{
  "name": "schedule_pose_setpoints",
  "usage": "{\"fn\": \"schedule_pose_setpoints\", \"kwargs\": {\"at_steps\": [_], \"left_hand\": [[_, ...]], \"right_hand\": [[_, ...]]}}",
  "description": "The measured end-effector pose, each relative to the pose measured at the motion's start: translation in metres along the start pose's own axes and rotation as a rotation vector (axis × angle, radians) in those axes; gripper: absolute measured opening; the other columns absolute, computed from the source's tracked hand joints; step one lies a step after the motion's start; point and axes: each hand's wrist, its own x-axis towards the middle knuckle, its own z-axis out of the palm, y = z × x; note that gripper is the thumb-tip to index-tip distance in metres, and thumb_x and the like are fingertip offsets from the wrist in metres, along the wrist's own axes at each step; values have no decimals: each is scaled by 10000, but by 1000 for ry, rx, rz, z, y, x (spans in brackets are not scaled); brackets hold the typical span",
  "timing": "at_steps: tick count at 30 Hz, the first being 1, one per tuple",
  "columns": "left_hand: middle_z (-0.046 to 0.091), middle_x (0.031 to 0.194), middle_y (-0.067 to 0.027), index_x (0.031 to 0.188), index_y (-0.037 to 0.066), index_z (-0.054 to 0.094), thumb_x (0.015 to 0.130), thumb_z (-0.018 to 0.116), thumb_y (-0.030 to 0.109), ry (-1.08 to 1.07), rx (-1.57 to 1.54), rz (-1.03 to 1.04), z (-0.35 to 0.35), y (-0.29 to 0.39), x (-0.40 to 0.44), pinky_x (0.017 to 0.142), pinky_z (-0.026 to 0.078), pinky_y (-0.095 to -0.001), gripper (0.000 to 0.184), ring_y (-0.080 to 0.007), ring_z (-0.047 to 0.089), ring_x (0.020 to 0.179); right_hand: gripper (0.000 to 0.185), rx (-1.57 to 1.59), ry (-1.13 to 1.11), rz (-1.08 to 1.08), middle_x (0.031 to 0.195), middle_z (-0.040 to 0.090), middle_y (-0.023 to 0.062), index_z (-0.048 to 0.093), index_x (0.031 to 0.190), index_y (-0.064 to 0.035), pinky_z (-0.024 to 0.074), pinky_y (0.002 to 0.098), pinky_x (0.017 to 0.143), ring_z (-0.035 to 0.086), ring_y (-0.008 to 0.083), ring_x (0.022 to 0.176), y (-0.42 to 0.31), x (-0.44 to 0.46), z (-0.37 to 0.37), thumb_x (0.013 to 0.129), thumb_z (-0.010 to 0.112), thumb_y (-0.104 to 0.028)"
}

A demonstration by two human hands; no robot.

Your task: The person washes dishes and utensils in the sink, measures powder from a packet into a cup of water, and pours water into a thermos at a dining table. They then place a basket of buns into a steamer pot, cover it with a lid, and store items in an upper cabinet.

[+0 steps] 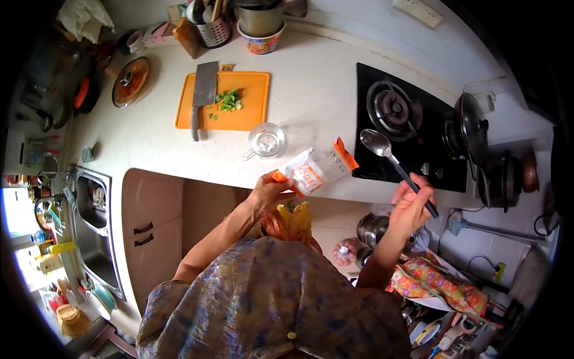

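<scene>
Wears mottled brown-blue shirt (269,293); grips black-handled metal spoon (396,164) in right hand (412,204), with left hand (270,194) pinches unreadably lettered orange-white plastic packet (317,170) near clear glass cup (266,140)

The left forearm (220,237) slants inward to a pinching left hand (269,195); the right forearm (384,256) angles outward, right hand (411,206) gripping.

Orange on White

The packet (310,172) is white with orange ends; the spoon (399,167), silver with black handle (411,185); the cutting board (252,90), orange; the worktop (314,90), white; the hob (372,164), black; the shirt (269,293), mottled brown and blue.
</scene>
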Motion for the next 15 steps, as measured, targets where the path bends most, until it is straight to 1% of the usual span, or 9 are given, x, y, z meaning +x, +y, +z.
{"fn": "schedule_pose_setpoints", "kwargs": {"at_steps": [2,3,6,7,8,10,11,14,15], "left_hand": [[597,1004,-127,1059,1,534,823,594,57,-59,6,-28,13,-5,23,800,512,-388,249,-249,604,897],[593,1011,-124,1065,6,532,825,594,61,-98,5,-52,19,-7,35,804,511,-394,254,-249,600,901],[595,1014,-123,1080,5,526,826,594,68,-195,62,-59,30,-9,69,810,508,-405,271,-263,601,908],[598,1010,-123,1093,6,520,827,593,81,-177,93,-77,33,-10,81,804,510,-415,286,-269,602,914],[598,1010,-123,1093,6,520,827,593,81,-187,100,-77,39,-7,86,804,510,-415,286,-269,602,914],[600,1007,-130,1101,4,514,824,598,81,-95,238,-106,52,0,95,800,514,-419,300,-271,607,909],[604,982,-125,1121,21,505,820,600,73,-78,245,-107,51,-5,107,787,520,-419,320,-264,614,878],[604,970,-115,1140,18,489,819,600,71,-46,222,-58,50,-13,124,762,531,-418,344,-263,620,830],[579,1025,-123,1153,-5,469,837,585,108,-60,245,-12,49,-17,126,800,504,-423,355,-265,592,917]], "right_hand": [[514,36,179,149,705,584,117,574,916,55,362,237,389,497,146,481,14,-5,-11,922,396,-427],[561,36,225,200,685,599,111,567,942,54,371,240,402,507,146,488,19,-7,-15,921,363,-468],[582,10,273,251,678,597,95,566,955,54,388,250,427,516,150,504,36,-17,-28,913,364,-490],[584,21,272,286,697,594,103,558,978,65,413,264,459,525,156,524,42,-22,-33,915,365,-483],[584,21,280,277,697,594,103,558,978,65,413,264,459,525,156,524,48,-25,-35,915,365,-483],[583,-5,296,338,725,591,117,549,1001,78,435,276,493,534,164,544,58,-33,-36,920,364,-469],[581,7,304,357,704,596,103,555,1004,59,433,278,505,534,163,553,62,-37,-34,907,382,-487],[575,120,326,452,727,600,113,548,1038,64,457,294,539,556,187,580,83,-44,-35,901,406,-477],[575,124,327,451,727,600,113,548,1038,64,457,294,539,556,187,580,89,-46,-34,901,406,-477]]}}
